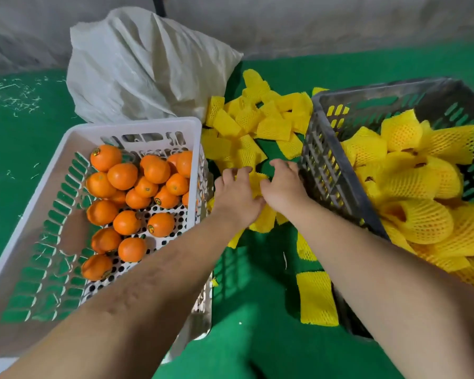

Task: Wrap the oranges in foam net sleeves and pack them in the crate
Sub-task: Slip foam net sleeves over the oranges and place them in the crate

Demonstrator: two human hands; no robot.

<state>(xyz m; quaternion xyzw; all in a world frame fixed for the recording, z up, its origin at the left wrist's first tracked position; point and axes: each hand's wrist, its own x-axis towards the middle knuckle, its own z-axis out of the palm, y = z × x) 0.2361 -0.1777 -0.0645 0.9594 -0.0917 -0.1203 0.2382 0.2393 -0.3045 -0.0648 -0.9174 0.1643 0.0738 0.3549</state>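
**Both hands on a yellow foam sleeve between the two crates**

A flat yellow foam net sleeve (257,179) lies in the gap between the crates, and both hands are on it. The left hand (237,195) has its fingers curled down over the sleeve's left side; the right hand (283,183) grips it from the right, fingers bent over the top edge. More loose sleeves (260,121) are heaped just beyond the hands on the green floor mat (257,337), and one lies flat (316,298) beside the right forearm. To the left, the white crate (39,214) holds bare oranges (132,192), piled toward its far end. To the right, the grey crate (337,170) is filled with oranges already wrapped in sleeves (422,192). Behind the white crate stands a crumpled white sack (137,64) against a grey wall.
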